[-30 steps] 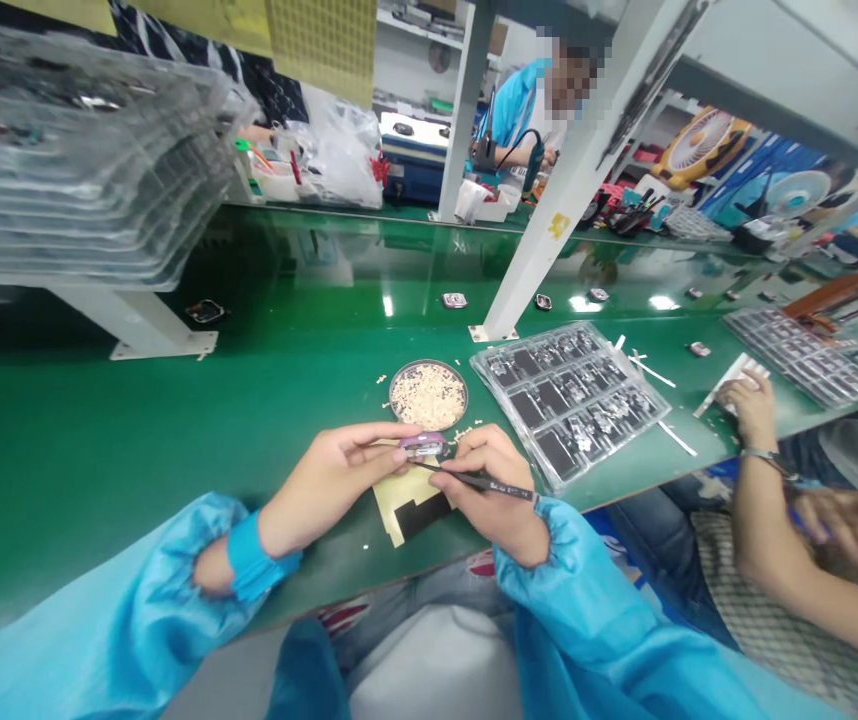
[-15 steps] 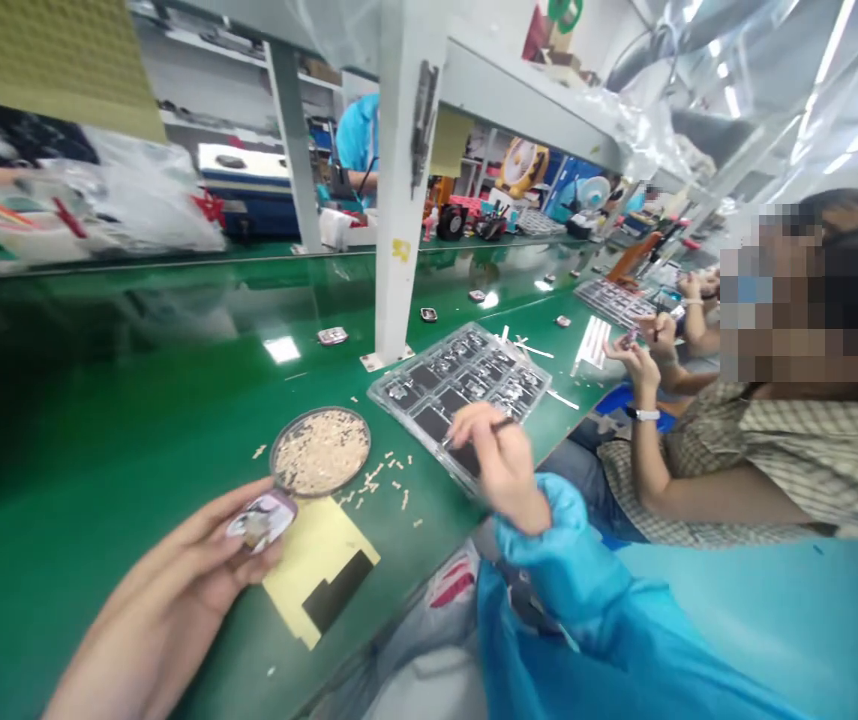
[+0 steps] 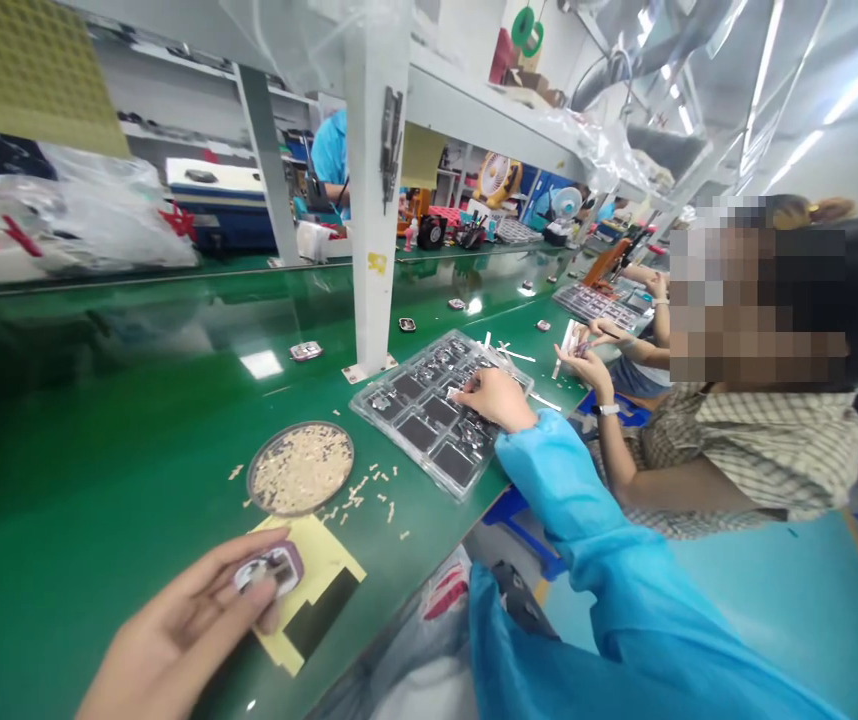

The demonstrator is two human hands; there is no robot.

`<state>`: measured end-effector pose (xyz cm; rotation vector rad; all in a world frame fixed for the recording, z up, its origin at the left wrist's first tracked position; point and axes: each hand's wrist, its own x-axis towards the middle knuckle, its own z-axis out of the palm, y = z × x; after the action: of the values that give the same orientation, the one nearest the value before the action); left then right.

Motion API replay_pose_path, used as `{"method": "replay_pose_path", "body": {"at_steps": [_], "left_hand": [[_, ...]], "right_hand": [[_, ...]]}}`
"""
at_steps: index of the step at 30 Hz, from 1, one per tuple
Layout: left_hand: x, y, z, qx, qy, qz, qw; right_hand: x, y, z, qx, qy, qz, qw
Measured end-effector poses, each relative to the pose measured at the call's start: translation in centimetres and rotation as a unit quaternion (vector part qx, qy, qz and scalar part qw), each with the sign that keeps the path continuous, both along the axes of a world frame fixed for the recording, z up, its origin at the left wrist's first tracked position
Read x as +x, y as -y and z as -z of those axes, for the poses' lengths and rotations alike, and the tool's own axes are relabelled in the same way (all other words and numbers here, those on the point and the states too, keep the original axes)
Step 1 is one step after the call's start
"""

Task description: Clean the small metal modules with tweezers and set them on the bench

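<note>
My left hand [image 3: 204, 605] holds a small purple-rimmed electronic device housing [image 3: 288, 566], its open side with pale inner parts facing up and the thumb lying across it. Beneath it is a yellow sheet [image 3: 328, 555] with a dark patch. My right hand [image 3: 498, 397], in a blue sleeve, reaches over a clear compartment tray [image 3: 418, 432] of small metallic parts. Its fingertips are pinched together at a small pale piece in the tray; whether they grip it is unclear. A round dish [image 3: 301, 468] full of tiny beige pieces stands left of the tray.
Loose beige strips [image 3: 358, 492] lie between dish and tray. A white post [image 3: 373, 250] rises behind the tray. More small housings [image 3: 306, 351] lie along the green bench. At right sits a co-worker in a checked shirt [image 3: 766, 440], hands raised over the bench.
My right hand has moved forward over the tray and its fingers have come down to the compartments. My left hand still holds the housing, now with the thumb over it. The view has shifted slightly.
</note>
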<state>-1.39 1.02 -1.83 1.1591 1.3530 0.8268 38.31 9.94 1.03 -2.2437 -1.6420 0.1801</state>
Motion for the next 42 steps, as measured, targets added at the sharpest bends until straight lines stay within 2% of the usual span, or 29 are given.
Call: {"method": "replay_pose_path", "body": {"at_steps": [4,7,9,11,12,15,18,22,24,32,42], "left_hand": [[0.2,0.2,-0.2,0.04,-0.068,0.046,0.996],[0.6,0.1,-0.5,0.032,-0.074,0.066,0.995],[0.8,0.1,-0.8,0.017,-0.057,0.084,0.995],[1.0,0.3,-1.2,0.008,-0.037,0.099,0.994],[1.1,0.3,-1.4,0.005,-0.028,0.104,0.994],[1.3,0.4,-1.8,-0.013,0.001,0.095,0.995],[1.1,0.4,-1.8,-0.014,0.033,0.08,0.996],[0.8,0.5,-1.6,0.02,0.037,0.074,0.996],[0.7,0.6,-1.7,0.035,0.031,0.073,0.996],[0.6,1.0,-1.6,0.08,0.012,0.089,0.993],[0.5,1.2,-1.4,0.094,0.016,0.086,0.992]], "right_hand": [[-0.2,0.9,-0.2,0.038,-0.031,0.003,0.999],[-1.4,2.1,-0.7,0.079,-0.048,-0.004,0.996],[-3.3,3.4,-1.0,0.127,-0.079,-0.03,0.988],[-6.0,5.4,-0.9,0.189,-0.152,-0.083,0.966],[-7.5,6.6,-0.7,0.194,-0.194,-0.115,0.955],[-11.7,9.8,0.0,0.121,-0.305,-0.211,0.921],[-14.7,11.3,0.8,0.055,-0.377,-0.277,0.882],[-16.9,10.5,1.7,-0.076,-0.478,-0.275,0.831],[-17.5,9.8,1.9,-0.101,-0.506,-0.268,0.813],[-18.0,8.8,2.2,-0.109,-0.484,-0.248,0.832],[-18.3,8.8,2.5,-0.119,-0.513,-0.245,0.814]]}}
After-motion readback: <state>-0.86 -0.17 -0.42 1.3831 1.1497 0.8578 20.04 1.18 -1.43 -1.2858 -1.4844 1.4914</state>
